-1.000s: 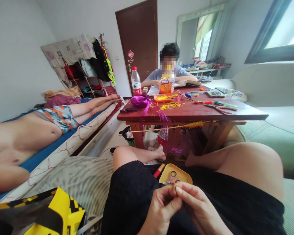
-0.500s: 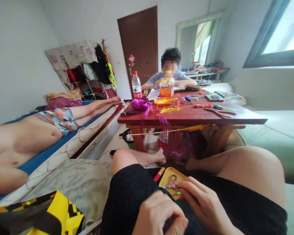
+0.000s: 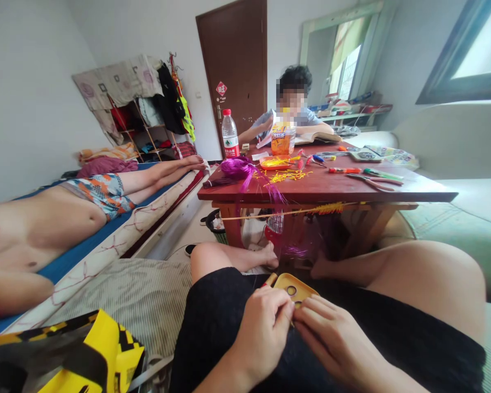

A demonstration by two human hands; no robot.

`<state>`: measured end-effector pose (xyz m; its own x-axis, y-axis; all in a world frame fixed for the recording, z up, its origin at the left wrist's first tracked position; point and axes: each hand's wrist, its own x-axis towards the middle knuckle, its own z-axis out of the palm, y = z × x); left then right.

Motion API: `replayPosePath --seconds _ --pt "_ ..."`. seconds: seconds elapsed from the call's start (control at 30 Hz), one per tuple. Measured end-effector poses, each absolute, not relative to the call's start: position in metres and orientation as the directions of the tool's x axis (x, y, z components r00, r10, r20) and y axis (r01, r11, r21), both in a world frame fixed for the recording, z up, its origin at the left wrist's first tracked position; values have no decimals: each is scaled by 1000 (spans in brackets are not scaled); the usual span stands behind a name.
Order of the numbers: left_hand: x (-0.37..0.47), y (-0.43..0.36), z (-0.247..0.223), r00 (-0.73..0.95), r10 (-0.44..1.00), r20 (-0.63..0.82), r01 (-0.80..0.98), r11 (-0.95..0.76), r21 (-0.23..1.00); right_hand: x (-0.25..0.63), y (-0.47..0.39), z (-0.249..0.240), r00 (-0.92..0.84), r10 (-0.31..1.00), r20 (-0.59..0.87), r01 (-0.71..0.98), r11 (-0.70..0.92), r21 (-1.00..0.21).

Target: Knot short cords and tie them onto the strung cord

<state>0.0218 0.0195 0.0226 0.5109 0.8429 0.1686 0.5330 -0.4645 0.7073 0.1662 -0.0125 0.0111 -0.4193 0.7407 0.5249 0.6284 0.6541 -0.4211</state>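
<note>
A seated person's two hands are meeting above the lap, the left hand (image 3: 262, 330) and the right hand (image 3: 331, 330) each pinching with thumb and fingers pressed together at one small piece (image 3: 292, 323). The piece is sitting between the fingertips and is showing only a thin, yellowish end; the rest is hiding behind the fingers, its full shape too small to tell. Just beyond the hands, one yellow tray (image 3: 306, 285) is holding one pair of scissors (image 3: 291, 286), its two finger rings showing, with one wooden-tipped stick (image 3: 271, 279) lying beside the tray's left edge. One yellow-and-black bag (image 3: 106, 349) is lying at lower left.

Farther out, one stick (image 3: 253, 216) carrying a yellow cluster is running along below the near edge of the red-brown bench (image 3: 225, 191). On top, one purple bundle of strands (image 3: 236, 167) is spilling over that edge, while loose yellow pieces (image 3: 288, 176), too many to count, are lying near one orange dish (image 3: 267, 164). One pair of pliers (image 3: 376, 184) is resting toward the right. One red-capped bottle (image 3: 230, 136) and one orange-labelled container (image 3: 282, 141) are standing toward the back, where one person (image 3: 265, 128) is sitting at one open book (image 3: 319, 138).
</note>
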Motion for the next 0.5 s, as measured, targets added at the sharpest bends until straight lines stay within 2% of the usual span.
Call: replayPosePath --seconds 0.1,0.17,0.23,0.3,0.37,0.5 --pt "24 13 14 515 795 321 566 -597 568 168 -15 11 -408 833 373 543 550 -634" --pt "26 10 8 523 781 341 561 -616 552 170 -16 9 -408 854 324 484 503 -716" --pt "27 9 3 501 799 331 548 -590 593 173 -17 7 -380 876 298 444 455 -772" --pt "28 10 3 454 849 270 529 -501 685 175 -16 5 -343 900 269 421 403 -812" --pt "26 11 6 444 883 151 495 -382 781 177 -15 4 -317 917 242 422 364 -830" --pt "22 9 14 501 865 -33 435 -219 873 177 -14 4 -298 940 169 506 305 -806"
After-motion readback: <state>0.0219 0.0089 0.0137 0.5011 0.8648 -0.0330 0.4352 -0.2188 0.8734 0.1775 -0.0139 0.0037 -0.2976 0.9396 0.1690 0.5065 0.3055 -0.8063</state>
